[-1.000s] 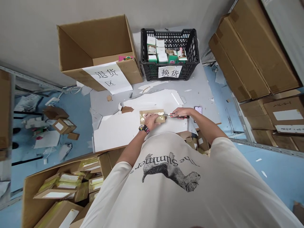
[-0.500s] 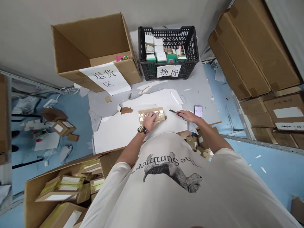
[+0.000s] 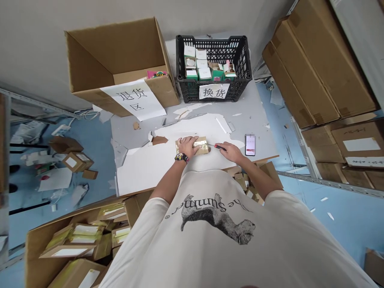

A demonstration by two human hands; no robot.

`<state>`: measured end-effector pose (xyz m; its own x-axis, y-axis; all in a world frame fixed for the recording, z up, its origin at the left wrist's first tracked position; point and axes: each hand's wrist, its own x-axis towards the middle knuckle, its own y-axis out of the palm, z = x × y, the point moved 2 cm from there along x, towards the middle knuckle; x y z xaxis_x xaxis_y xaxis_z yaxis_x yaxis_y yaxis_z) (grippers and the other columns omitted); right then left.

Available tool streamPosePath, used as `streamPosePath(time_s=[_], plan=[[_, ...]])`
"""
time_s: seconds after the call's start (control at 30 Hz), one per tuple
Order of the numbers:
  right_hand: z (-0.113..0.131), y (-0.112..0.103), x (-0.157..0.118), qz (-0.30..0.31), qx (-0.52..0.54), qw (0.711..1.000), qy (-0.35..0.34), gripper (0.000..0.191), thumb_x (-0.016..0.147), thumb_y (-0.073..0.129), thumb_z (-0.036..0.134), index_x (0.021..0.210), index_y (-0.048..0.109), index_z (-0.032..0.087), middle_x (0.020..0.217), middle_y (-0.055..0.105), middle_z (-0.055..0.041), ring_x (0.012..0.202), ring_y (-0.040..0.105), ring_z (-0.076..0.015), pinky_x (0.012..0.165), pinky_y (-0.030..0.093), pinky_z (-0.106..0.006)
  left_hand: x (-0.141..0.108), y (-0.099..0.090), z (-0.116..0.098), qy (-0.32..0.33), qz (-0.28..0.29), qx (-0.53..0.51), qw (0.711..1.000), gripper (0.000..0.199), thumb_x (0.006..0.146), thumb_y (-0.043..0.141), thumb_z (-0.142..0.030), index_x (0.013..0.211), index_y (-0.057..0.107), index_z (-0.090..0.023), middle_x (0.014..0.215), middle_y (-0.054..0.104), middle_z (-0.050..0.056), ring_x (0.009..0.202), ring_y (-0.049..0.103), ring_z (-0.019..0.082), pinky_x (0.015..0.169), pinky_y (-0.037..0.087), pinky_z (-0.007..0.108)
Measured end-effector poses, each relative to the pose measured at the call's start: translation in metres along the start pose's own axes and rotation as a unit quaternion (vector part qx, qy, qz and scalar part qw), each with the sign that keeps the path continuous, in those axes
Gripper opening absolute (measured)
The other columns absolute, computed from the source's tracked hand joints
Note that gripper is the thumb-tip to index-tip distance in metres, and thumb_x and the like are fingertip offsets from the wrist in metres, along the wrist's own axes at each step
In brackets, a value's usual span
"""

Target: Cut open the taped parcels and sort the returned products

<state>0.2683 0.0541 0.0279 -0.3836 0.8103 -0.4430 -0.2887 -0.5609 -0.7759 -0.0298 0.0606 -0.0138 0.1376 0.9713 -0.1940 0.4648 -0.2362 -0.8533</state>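
Observation:
A small cardboard box with shiny tape lies flat on the white table covering. My left hand, a watch on its wrist, holds the box down from its left part, fingers reaching over the top toward the far edge. In my right hand is a utility knife with a red and black handle. Its thin blade points left and meets the right end of the box; whether it cuts in is too small to tell.
A phone lies right of my right hand. Behind stand a large open carton and a black crate holding small boxes. A carton of taped parcels is at lower left. Stacked cartons rise at right.
My right hand has moved left, bringing the knife blade to the box's right end. My left hand has shifted slightly left on the box. The phone's screen looks different.

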Motion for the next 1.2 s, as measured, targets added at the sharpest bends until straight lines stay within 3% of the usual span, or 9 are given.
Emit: streamPosePath(time_s=[0.17,0.4,0.57,0.93,1.2], plan=[[0.007,0.001,-0.009,0.015,-0.085,0.996,-0.01,0.058,0.118,0.05,0.032,0.174,0.065,0.034,0.141,0.073,-0.0127,0.132,0.065,-0.0316,0.104,0.053,-0.037,0.002,0.002,0.001,0.013,0.008,0.021,1.0,0.057,0.109,0.068,-0.054,0.163,0.071,-0.037,0.155,0.076,0.014,0.145,0.062,0.042,0.133,0.025,0.065],[0.013,0.003,-0.011,0.012,-0.154,0.988,-0.021,0.061,0.119,0.049,0.032,0.18,0.056,0.035,0.145,0.07,-0.0167,0.128,0.062,-0.0357,0.104,0.051,-0.041,0.008,0.009,0.003,0.074,0.043,0.053,0.995,0.065,0.115,0.053,-0.051,0.172,0.062,-0.021,0.165,0.069,0.022,0.148,0.061,0.045,0.128,0.037,0.06],[0.022,0.004,-0.004,0.015,-0.159,0.987,-0.027,0.061,0.121,0.046,0.035,0.18,0.055,0.032,0.149,0.069,-0.0186,0.129,0.062,-0.0367,0.102,0.052,-0.041,0.012,0.012,0.007,0.079,0.036,0.057,0.995,0.066,0.117,0.048,-0.051,0.172,0.063,-0.016,0.163,0.071,0.024,0.147,0.063,0.045,0.13,0.039,0.059],[0.029,0.035,-0.011,0.002,-0.181,0.983,0.024,0.067,0.121,0.038,0.033,0.188,0.039,0.03,0.16,0.063,-0.0221,0.126,0.065,-0.0386,0.1,0.054,-0.045,0.011,0.01,0.008,0.08,0.029,0.037,0.996,0.063,0.117,0.048,-0.05,0.17,0.065,-0.02,0.161,0.073,0.022,0.148,0.065,0.043,0.132,0.041,0.057],[0.021,0.031,0.006,-0.014,-0.192,0.981,-0.003,0.069,0.12,0.027,0.027,0.189,0.038,0.03,0.157,0.067,-0.0203,0.128,0.062,-0.0392,0.108,0.048,-0.049,0.016,0.013,0.015,0.081,0.014,0.022,0.996,0.064,0.118,0.044,-0.05,0.169,0.066,-0.018,0.165,0.071,0.022,0.153,0.064,0.041,0.136,0.04,0.055]])
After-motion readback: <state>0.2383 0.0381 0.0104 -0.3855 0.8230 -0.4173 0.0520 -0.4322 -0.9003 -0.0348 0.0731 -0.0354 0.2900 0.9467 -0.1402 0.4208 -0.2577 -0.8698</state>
